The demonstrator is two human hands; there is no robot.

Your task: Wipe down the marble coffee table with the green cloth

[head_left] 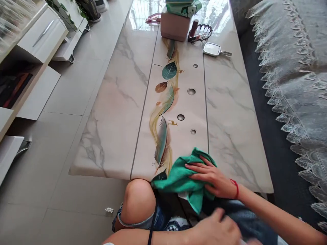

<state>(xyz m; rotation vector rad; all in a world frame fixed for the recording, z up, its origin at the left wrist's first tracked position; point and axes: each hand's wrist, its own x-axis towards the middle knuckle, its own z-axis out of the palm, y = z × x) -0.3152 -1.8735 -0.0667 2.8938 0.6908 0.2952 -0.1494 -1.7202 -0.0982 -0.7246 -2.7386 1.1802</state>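
Observation:
A crumpled green cloth (176,175) lies over the near edge of the table, and part of it hangs down past the edge. My right hand (213,178), with a red string at the wrist, holds the cloth from above, fingers stretched across its folds. What the thumb does is hard to make out. Across my lap, below the cloth, is my left hand (217,228). It is smeared by motion, its fingers are not clear, and it is apart from the cloth.
The marble-patterned table (112,98) bears a pinkish box (175,27) with a green packet (185,8), a dark claw clip (201,33) and a hand mirror (212,49). A lace-covered sofa (293,68) flanks the right. Open white drawers (38,92) stand left; crumpled paper (109,210) lies on the floor.

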